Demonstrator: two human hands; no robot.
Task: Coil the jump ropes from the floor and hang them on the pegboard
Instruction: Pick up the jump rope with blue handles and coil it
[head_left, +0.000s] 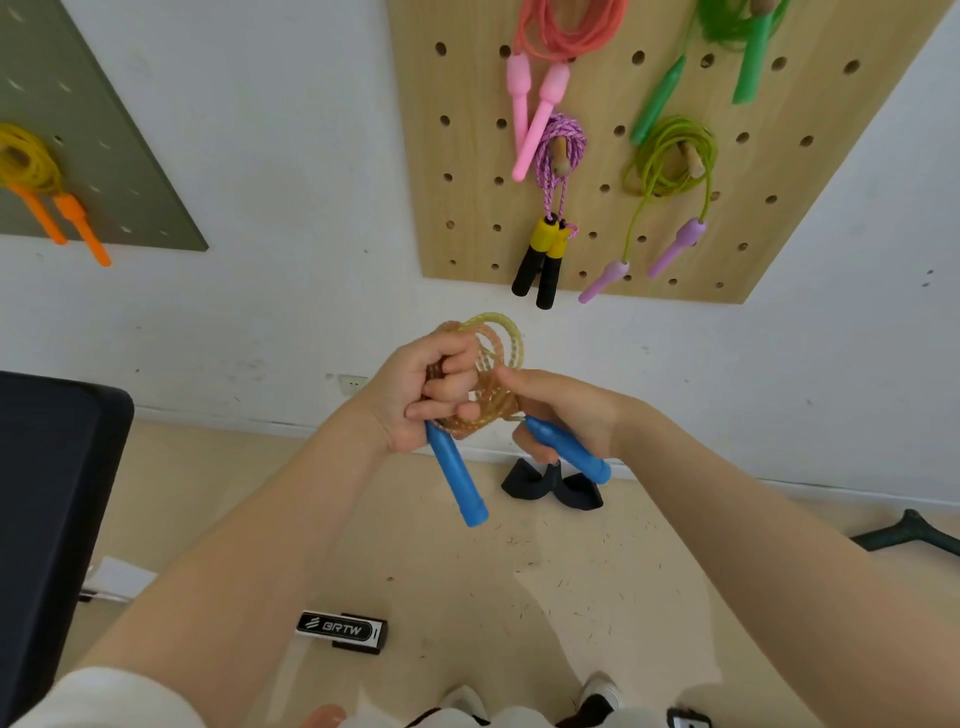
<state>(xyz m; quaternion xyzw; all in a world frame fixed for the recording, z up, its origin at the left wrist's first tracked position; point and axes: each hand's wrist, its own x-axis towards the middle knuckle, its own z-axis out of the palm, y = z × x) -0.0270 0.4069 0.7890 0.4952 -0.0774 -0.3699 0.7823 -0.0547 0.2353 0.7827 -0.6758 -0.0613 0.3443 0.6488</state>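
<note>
- Both hands hold a coiled translucent yellow jump rope in front of the wall, below the wooden pegboard.
- The left hand is fisted around the coil; one blue handle points down and slightly right.
- The right hand grips the other blue handle, which angles down-right.
- Black wedges lie on the floor below.

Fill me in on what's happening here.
A person stands facing a wooden pegboard, coiling a jump rope. The left hand grips the coil and one blue handle; the right hand holds the other handle. Several coiled ropes already hang on the board; this one is not yet hung.
</note>
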